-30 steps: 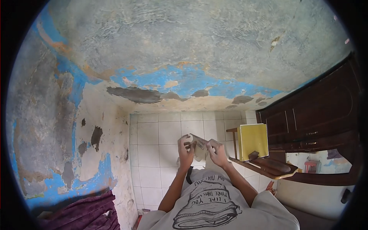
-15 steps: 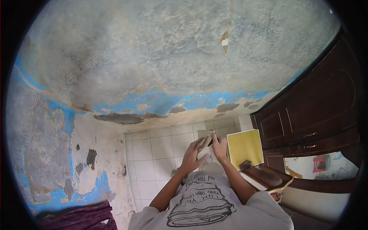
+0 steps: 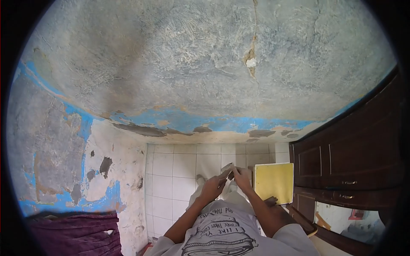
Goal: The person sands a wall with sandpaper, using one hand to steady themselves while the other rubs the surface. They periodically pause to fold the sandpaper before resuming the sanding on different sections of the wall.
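Note:
In front of my body, both hands meet over a small folded piece of sandpaper [image 3: 226, 171], greyish on one face and dark brown on the other. My left hand [image 3: 211, 188] is closed on its left end, near the lower edge. The right hand [image 3: 243, 178] pinches its right side between thumb and fingers. Part of the sheet is hidden behind the fingers. To the right of my right hand stands a square yellow-topped stool [image 3: 274, 182] with a white rim. A dark brown scrap [image 3: 270, 200] lies at its near edge.
Ahead rises a grey, rough wall [image 3: 192, 55] with peeling blue paint and a cracked hole [image 3: 250, 62]. A dark wooden cabinet [image 3: 350, 145] lines the right side. Purple cloth [image 3: 77, 234] hangs at lower left. White tiles [image 3: 162, 183] cover the floor.
My hands have drawn lower and closer together, and the left fingers have gone from stretched out to closed on the sandpaper. The view has shifted, showing more wall above.

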A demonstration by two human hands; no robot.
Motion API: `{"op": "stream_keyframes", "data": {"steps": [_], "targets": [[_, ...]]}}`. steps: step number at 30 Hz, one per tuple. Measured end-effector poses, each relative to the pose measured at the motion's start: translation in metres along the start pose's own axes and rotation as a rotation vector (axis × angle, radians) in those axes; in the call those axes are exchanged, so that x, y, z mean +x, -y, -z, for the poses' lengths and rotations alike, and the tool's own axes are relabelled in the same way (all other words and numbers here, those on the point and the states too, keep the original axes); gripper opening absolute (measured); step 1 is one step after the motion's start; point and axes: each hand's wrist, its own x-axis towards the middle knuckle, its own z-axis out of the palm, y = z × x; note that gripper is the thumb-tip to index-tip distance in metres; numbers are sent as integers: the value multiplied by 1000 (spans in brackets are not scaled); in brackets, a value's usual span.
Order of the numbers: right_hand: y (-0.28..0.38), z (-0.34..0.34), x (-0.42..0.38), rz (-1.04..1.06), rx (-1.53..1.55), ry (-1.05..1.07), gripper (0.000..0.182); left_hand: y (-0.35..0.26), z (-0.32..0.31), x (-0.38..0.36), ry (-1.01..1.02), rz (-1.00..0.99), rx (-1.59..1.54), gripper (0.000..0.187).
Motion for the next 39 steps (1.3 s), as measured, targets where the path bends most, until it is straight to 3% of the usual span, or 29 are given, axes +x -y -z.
{"op": "stream_keyframes", "data": {"steps": [3,6,9,11,15,18,20,25,27,29,32,36,39], "targets": [[21,-5,9,-3,-19,90,52,12,-17,9,-319,-147,-235,43],[24,-15,20,30,134,60,49,33,0,32,-203,-60,-303,60],[34,-23,35,-5,204,3,45,54,30,67,-492,-201,-303,59],[34,-32,49,-22,179,-64,42,51,77,82,-390,42,-366,47],[56,-39,81,30,97,-104,38,48,156,118,-580,-274,-457,53],[106,-36,100,437,-613,-161,41,23,244,150,-755,-607,-361,68],[155,-27,126,389,-523,107,47,21,283,174,-888,-745,-242,74],[207,-41,138,369,-322,32,49,-16,332,211,-1222,-940,26,85],[219,-42,135,357,-168,83,49,-36,346,226,-1216,-958,-71,86],[225,-41,123,310,45,221,49,-41,344,236,-1187,-920,-66,85],[223,-21,121,281,178,232,50,-27,314,260,-1131,-767,69,80],[204,19,133,275,291,-5,46,0,207,281,-1029,-592,51,68],[198,51,131,284,384,-132,42,-23,181,296,-997,-479,-107,67]]}}
